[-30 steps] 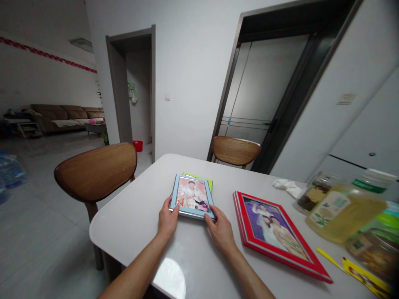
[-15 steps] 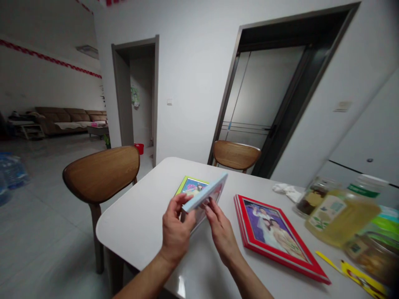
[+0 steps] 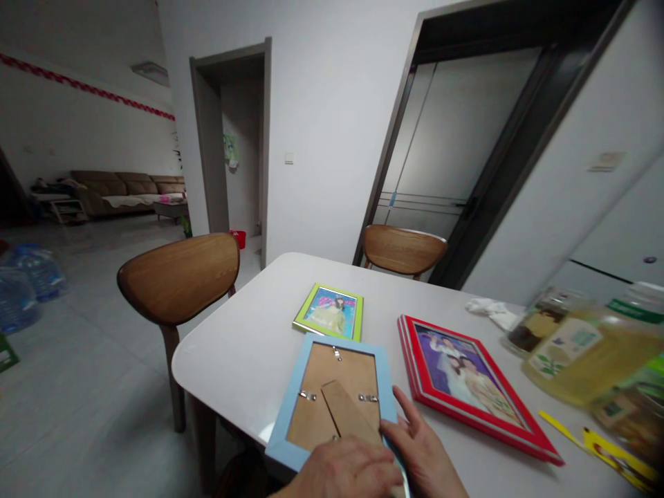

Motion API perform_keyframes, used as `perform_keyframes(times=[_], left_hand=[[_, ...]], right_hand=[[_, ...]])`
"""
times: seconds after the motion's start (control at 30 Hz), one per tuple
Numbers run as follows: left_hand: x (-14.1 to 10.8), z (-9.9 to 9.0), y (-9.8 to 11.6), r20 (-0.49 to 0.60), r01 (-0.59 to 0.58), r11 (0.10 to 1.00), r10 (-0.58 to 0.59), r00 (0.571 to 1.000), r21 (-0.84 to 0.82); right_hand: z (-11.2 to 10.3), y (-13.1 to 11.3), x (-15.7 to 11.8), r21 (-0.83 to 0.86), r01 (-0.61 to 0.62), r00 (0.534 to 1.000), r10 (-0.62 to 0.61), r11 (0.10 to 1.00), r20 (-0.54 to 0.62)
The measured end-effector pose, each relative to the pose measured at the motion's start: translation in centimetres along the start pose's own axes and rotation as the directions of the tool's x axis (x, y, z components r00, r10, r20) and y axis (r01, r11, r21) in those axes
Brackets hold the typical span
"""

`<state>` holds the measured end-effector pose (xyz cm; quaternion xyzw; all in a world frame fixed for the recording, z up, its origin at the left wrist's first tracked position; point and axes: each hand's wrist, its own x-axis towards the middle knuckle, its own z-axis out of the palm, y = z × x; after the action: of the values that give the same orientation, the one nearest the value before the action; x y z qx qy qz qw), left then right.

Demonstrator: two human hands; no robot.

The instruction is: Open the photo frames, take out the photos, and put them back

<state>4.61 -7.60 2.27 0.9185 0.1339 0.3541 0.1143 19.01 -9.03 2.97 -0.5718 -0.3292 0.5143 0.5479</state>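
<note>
One hand (image 3: 348, 472) partly hides the blue frame's back (image 3: 339, 373).

Pale-blue frame (image 3: 384, 380) with brown backing (image 3: 357, 373), lime-green frame (image 3: 359, 318), red frame (image 3: 417, 366), white tabletop (image 3: 243, 346)

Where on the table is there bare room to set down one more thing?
Bare: left part of the table, between its left edge and the green frame; also the far strip between that frame and the far chair. Crowded: near side, around the blue frame; right side, with red frame, jar, bottle.
</note>
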Motion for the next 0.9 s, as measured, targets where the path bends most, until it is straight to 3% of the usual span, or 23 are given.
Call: perform_keyframes(times=[0.07, 0.1, 0.17, 0.23, 0.3, 0.43, 0.6, 0.9], left_hand=[[-0.6, -1.2, -0.6, 0.101, 0.211, 0.977, -0.211, 0.972, 0.011], [-1.0, -1.9, -0.9, 0.137, 0.338, 0.94, -0.342, 0.93, 0.049], [-1.5, -3.3, -1.5, 0.185, 0.556, 0.819, -0.573, 0.798, 0.141], [-2.0, -4.1, -2.1, 0.22, 0.658, 0.729, -0.684, 0.695, 0.189], [-2.4, -4.4, -2.6, 0.243, 0.689, 0.699, -0.714, 0.656, 0.191], [-2.7, -4.2, -3.2, 0.225, 0.702, 0.692, -0.721, 0.656, 0.17], [-2.8, -3.6, -4.4, 0.162, 0.698, 0.702, -0.712, 0.683, 0.139], [-3.3, -1.9, -5.6, -0.018, 0.684, 0.729, -0.684, 0.729, 0.006]], right_hand=[[-0.7, 0.6, 0.4, -0.09, 0.024, 1.0, -0.025, 0.996, -0.005], [-1.1, 0.8, 0.6, -0.176, 0.053, 0.998, -0.057, 0.983, -0.017], [-1.7, 1.1, 1.0, -0.425, 0.094, 0.991, -0.126, 0.9, -0.048], [-2.2, 1.2, 1.4, -0.657, 0.1, 0.984, -0.17, 0.747, -0.044], [-2.3, 1.2, 1.7, -0.792, 0.112, 0.982, -0.191, 0.601, -0.005], [-1.8, 1.0, 2.1, -0.895, 0.165, 0.973, -0.215, 0.415, 0.08], [-1.4, 0.9, 3.0, -0.949, 0.17, 0.967, -0.228, 0.266, 0.109], [-1.4, 1.0, 4.4, -0.973, 0.162, 0.952, -0.286, 0.166, 0.109]])
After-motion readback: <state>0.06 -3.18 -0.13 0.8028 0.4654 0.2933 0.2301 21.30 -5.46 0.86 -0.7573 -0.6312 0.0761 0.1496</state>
